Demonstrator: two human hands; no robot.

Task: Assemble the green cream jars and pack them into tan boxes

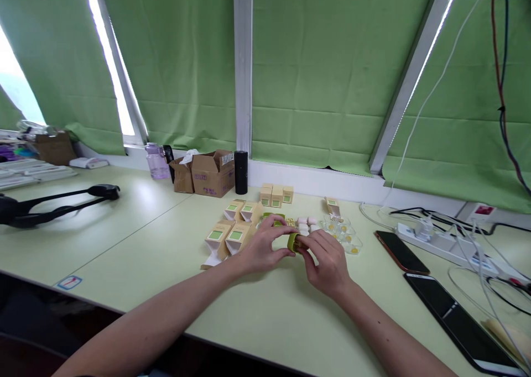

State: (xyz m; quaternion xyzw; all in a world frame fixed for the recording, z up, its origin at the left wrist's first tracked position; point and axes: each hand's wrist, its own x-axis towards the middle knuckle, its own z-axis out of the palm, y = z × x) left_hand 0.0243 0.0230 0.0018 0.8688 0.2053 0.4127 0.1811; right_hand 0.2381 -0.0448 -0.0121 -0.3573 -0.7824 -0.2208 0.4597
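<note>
A small olive-green, hollow, ring-like piece (292, 243) is held up over the table between both hands. My left hand (265, 245) pinches its left side between thumb and fingers. The fingers of my right hand (329, 262) close on its right side, where a small brownish part shows, partly hidden. Just behind the hands lie more green pieces (274, 216), small yellow pieces (290, 222) and whitish-pink pieces (307, 222). Clear plastic pieces with yellow centres (352, 240) spread out to the right. Several open small cartons with green labels (217, 235) stand left of my left hand.
Closed small cartons (276, 195) stand at the back, near a black cylinder (241, 172) and a cardboard box (213, 175). On the right are a phone (401, 252), a larger dark-screened device (456, 316) and a power strip (443, 250) with tangled cables.
</note>
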